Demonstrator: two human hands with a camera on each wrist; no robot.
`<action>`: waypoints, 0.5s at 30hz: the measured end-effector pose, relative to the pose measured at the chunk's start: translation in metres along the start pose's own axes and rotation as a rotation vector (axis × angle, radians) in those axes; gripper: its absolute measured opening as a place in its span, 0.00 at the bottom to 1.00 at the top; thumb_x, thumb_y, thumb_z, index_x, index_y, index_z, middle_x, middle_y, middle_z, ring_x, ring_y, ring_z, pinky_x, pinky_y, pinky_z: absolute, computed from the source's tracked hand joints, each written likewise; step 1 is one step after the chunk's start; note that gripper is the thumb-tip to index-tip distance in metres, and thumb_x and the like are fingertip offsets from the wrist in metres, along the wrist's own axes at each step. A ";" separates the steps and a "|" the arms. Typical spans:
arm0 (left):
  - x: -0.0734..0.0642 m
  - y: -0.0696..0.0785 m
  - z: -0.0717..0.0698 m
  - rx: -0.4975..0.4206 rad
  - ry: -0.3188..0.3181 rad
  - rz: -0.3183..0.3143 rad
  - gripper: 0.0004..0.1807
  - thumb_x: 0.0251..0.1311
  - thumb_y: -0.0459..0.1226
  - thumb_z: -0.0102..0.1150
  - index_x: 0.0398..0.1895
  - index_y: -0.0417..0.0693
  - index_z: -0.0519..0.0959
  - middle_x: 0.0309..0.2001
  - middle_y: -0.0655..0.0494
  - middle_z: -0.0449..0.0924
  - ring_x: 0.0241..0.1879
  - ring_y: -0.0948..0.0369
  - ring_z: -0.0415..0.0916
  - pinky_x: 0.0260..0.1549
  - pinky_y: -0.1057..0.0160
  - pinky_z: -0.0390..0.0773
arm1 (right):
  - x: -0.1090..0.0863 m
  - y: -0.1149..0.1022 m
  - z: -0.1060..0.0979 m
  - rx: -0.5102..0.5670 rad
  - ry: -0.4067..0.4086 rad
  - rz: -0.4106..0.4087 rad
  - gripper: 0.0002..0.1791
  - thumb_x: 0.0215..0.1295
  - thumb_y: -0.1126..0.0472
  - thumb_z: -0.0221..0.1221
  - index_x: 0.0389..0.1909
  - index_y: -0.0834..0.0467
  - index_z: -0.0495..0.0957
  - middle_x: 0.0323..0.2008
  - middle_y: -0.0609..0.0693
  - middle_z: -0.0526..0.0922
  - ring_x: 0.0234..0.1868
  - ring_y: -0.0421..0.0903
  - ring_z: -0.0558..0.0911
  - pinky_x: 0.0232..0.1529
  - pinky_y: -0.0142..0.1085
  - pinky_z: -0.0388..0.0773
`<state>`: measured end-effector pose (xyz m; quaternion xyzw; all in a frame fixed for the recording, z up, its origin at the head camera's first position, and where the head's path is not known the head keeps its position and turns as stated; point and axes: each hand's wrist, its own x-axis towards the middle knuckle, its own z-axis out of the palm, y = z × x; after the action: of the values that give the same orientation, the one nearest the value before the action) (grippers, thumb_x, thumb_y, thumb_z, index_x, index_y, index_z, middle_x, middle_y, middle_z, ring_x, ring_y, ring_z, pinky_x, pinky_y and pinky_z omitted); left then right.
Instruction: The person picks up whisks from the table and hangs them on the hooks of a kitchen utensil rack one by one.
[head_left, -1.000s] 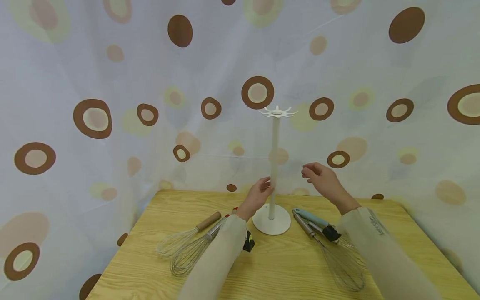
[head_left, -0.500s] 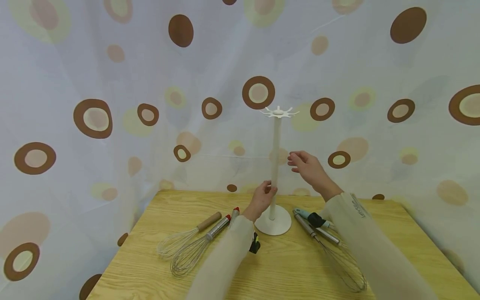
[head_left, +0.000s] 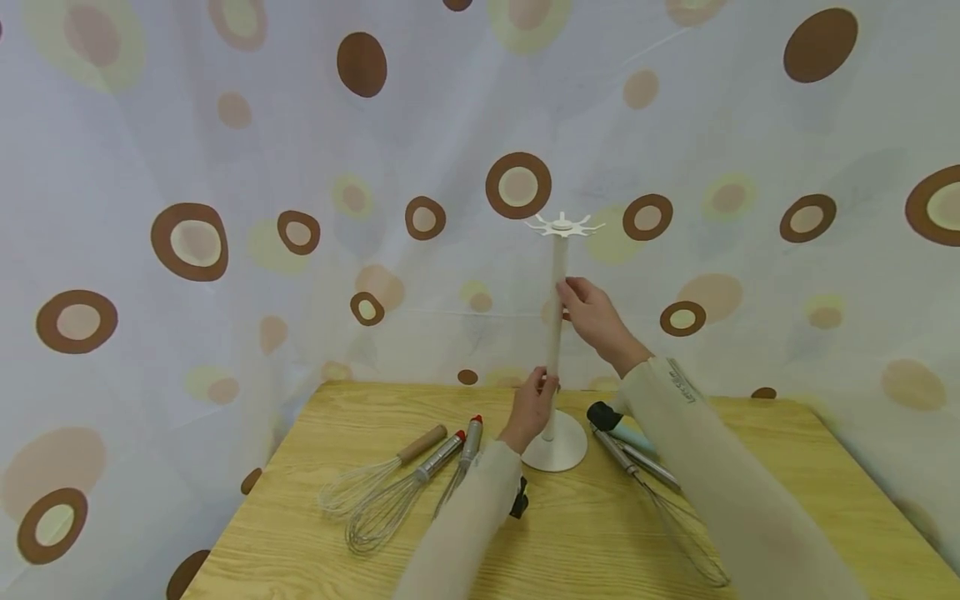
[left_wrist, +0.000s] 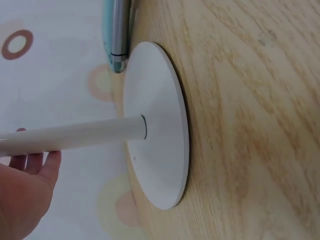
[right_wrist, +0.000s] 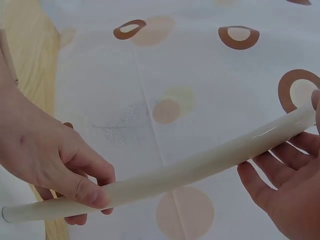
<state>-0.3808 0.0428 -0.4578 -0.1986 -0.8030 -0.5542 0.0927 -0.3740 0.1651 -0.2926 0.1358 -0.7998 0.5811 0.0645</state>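
Observation:
A white utensil stand (head_left: 558, 333) rises upright from the table, with a ring of hooks on top and a round base (left_wrist: 157, 130). My left hand (head_left: 531, 410) grips its pole low down, thumb in front and fingers behind. Higher up, my right hand (head_left: 596, 321) holds the same pole (right_wrist: 170, 177) from the right side. Its fingers pass behind the pole in the right wrist view, and its thumb shows only partly at the edge. The hooks carry nothing.
Left of the base lie a wooden-handled whisk (head_left: 423, 443), a steel whisk (head_left: 442, 457) with a red end and another red-ended whisk (head_left: 471, 442). Right of it, under my sleeve, lie a steel-handled whisk (head_left: 615, 454) and a light-blue handle (head_left: 633, 437). A patterned curtain (head_left: 420, 350) hangs behind.
My right hand has moved left from beside the stand onto the upper pole. My left hand has shifted slightly right and settled round the lower pole. The stand stays in place on the table.

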 end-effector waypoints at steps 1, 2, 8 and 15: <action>0.000 0.000 0.000 0.001 -0.004 0.006 0.17 0.74 0.44 0.39 0.49 0.42 0.73 0.39 0.53 0.79 0.36 0.59 0.75 0.36 0.60 0.75 | 0.001 -0.001 0.001 -0.005 0.003 0.002 0.30 0.74 0.47 0.43 0.65 0.65 0.61 0.58 0.63 0.70 0.58 0.57 0.71 0.60 0.51 0.64; -0.001 0.000 0.001 0.005 -0.008 0.010 0.17 0.74 0.44 0.38 0.49 0.42 0.73 0.39 0.53 0.79 0.36 0.59 0.75 0.36 0.60 0.75 | 0.002 -0.001 0.002 -0.016 0.007 0.003 0.29 0.74 0.47 0.42 0.64 0.65 0.62 0.56 0.63 0.71 0.57 0.57 0.72 0.59 0.51 0.65; -0.004 0.002 0.002 0.013 -0.025 0.008 0.16 0.74 0.45 0.38 0.47 0.45 0.72 0.38 0.50 0.79 0.32 0.60 0.72 0.33 0.61 0.73 | 0.004 0.004 0.006 -0.095 0.050 -0.012 0.28 0.74 0.46 0.41 0.60 0.64 0.68 0.49 0.61 0.76 0.52 0.56 0.75 0.57 0.49 0.69; -0.007 -0.002 -0.001 0.032 -0.025 0.003 0.14 0.74 0.45 0.39 0.46 0.46 0.71 0.37 0.53 0.78 0.33 0.63 0.72 0.35 0.62 0.73 | 0.004 0.006 0.012 -0.137 0.068 -0.061 0.27 0.74 0.45 0.41 0.56 0.62 0.72 0.47 0.60 0.78 0.51 0.54 0.77 0.54 0.47 0.71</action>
<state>-0.3750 0.0402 -0.4617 -0.2052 -0.8126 -0.5386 0.0866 -0.3788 0.1548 -0.3007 0.1356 -0.8306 0.5270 0.1182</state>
